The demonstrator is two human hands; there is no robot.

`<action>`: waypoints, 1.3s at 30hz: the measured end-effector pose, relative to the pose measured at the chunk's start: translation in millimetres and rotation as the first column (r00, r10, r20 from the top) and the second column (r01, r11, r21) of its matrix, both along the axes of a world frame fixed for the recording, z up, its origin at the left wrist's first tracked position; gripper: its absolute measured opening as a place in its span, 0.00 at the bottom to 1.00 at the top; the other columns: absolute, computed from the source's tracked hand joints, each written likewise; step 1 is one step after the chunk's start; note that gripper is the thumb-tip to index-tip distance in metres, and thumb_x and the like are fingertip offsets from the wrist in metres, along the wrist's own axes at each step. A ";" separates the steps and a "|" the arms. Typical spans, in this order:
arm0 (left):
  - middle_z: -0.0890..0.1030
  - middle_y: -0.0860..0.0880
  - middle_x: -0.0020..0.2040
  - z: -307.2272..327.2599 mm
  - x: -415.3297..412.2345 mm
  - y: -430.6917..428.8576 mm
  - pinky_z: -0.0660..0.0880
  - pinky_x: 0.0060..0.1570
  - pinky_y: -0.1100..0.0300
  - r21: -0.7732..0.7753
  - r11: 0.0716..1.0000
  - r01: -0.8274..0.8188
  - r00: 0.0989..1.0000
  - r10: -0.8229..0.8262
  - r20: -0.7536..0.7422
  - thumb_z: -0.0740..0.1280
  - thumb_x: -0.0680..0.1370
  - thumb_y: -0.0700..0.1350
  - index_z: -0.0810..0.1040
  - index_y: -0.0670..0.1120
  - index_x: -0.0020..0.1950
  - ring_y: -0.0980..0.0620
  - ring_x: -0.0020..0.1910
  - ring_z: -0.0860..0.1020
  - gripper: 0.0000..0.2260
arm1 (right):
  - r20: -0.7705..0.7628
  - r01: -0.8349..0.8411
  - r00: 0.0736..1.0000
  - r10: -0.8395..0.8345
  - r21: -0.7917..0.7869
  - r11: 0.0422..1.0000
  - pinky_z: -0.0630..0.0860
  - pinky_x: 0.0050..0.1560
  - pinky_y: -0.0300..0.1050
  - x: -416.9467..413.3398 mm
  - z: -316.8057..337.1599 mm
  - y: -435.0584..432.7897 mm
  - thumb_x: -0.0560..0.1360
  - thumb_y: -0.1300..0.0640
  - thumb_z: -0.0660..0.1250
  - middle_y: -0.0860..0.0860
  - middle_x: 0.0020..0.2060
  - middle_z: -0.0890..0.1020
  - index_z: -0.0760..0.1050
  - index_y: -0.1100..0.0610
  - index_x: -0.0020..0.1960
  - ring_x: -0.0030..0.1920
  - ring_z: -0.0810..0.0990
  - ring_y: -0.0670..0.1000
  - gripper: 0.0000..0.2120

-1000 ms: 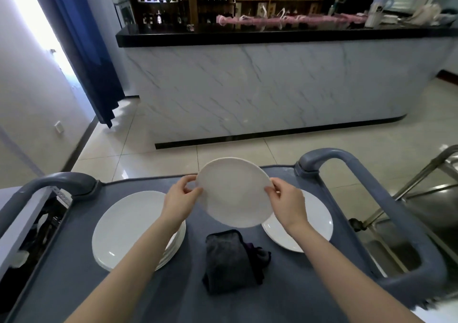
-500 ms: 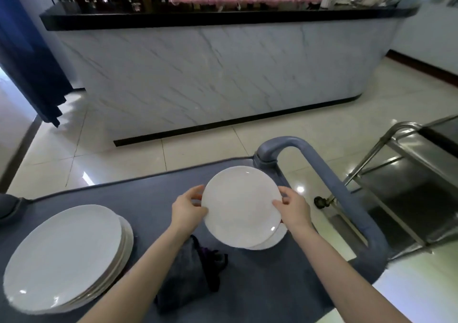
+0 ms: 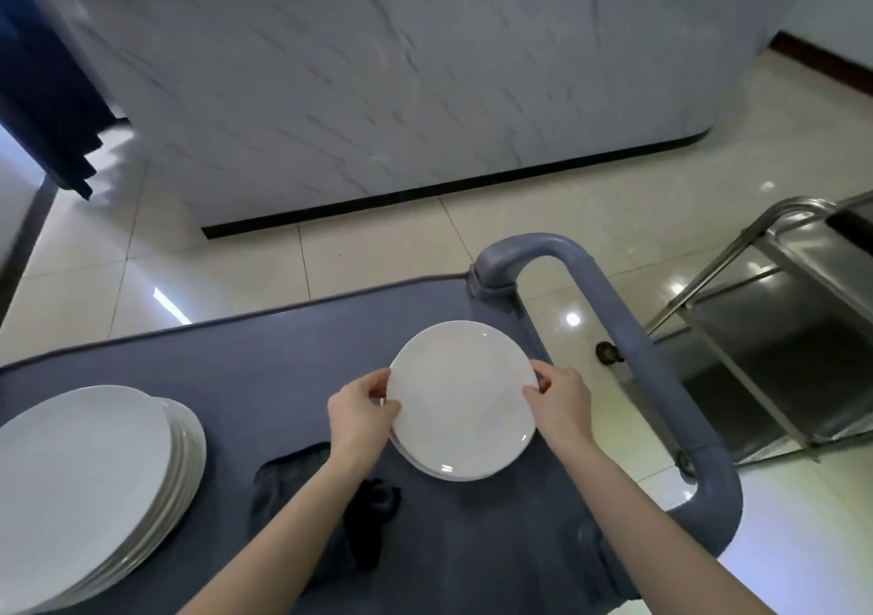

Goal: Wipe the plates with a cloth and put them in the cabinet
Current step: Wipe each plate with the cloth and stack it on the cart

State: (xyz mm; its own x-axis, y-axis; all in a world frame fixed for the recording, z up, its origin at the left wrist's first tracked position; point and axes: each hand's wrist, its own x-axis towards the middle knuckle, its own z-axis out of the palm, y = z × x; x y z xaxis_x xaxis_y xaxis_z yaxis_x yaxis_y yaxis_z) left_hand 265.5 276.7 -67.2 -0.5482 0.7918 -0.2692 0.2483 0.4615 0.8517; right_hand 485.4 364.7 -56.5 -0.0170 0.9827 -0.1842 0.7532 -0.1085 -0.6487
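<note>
Both grips, a person's bare hands, hold one white plate [image 3: 460, 397] by opposite sides of its rim. The left grip [image 3: 361, 409] pinches the plate's left edge, thumb lying on the upper face and fingers curled below. The right grip [image 3: 562, 402] pinches the right edge in the same manner, thumb on top and fingertips wrapped round the rim. The plate lies nearly level, face up, over the right part of the grey-blue cart surface [image 3: 264, 378]. Directly beneath it sits a second white plate [image 3: 407, 455], of which only a thin crescent of rim shows at the lower left. Whether the held plate touches the one under it cannot be told.

A dark cloth [image 3: 283, 487] lies crumpled on the surface just left of and nearer than the held plate, partly covered by the left forearm. Well apart at the left end of the surface stands a stack of larger white plates [image 3: 85, 487], cut off by the frame edge. The cart's thick grey handle [image 3: 637, 354] loops along its right end, just beside the right grip. Beyond the cart lies a glossy tiled floor [image 3: 378, 255], then a white marble-patterned counter front [image 3: 378, 95]. A steel trolley [image 3: 779, 331] stands to the right of the cart, and a dark blue curtain [image 3: 42, 95] hangs at far left.
</note>
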 end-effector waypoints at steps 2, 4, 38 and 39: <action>0.80 0.73 0.36 3.2 3.0 0.0 0.69 0.38 0.81 0.035 0.999 0.009 1.000 -0.008 -0.029 0.66 0.71 0.30 0.82 0.60 0.48 0.72 0.41 0.78 0.23 | 0.022 -0.007 1.000 0.007 -0.001 1.000 0.66 0.33 0.36 -0.9 -1.9 1.8 0.74 0.66 0.64 0.58 0.43 0.76 0.81 0.57 0.48 0.39 0.73 0.54 0.09; 0.79 0.76 0.37 4.7 3.6 -0.1 0.69 0.39 0.81 0.047 0.999 0.014 0.999 -0.011 -0.049 0.65 0.71 0.30 0.82 0.61 0.47 0.72 0.42 0.78 0.24 | 0.030 -0.011 0.999 0.011 -0.004 1.000 0.66 0.33 0.37 -1.5 -4.4 2.3 0.74 0.66 0.65 0.57 0.42 0.75 0.81 0.57 0.48 0.39 0.73 0.54 0.08; 0.74 0.45 0.65 -24.1 -109.1 -119.2 0.66 0.64 0.59 -0.369 0.896 0.248 0.909 -0.347 -0.232 0.74 0.75 0.50 0.72 0.45 0.73 0.45 0.66 0.73 0.28 | 0.278 -0.568 0.732 0.622 -0.256 0.782 0.69 0.59 0.50 -179.4 -25.7 -132.8 0.72 0.37 0.68 0.50 0.58 0.80 0.75 0.50 0.62 0.62 0.73 0.56 0.25; 0.76 0.45 0.64 -22.6 -110.4 -120.6 0.67 0.62 0.59 -0.363 0.899 0.246 0.907 -0.345 -0.241 0.74 0.75 0.50 0.74 0.45 0.72 0.45 0.65 0.74 0.26 | 0.224 -0.549 0.768 0.601 -0.253 0.796 0.70 0.59 0.49 -180.5 -24.1 -134.2 0.71 0.39 0.69 0.48 0.58 0.81 0.75 0.49 0.63 0.63 0.74 0.55 0.24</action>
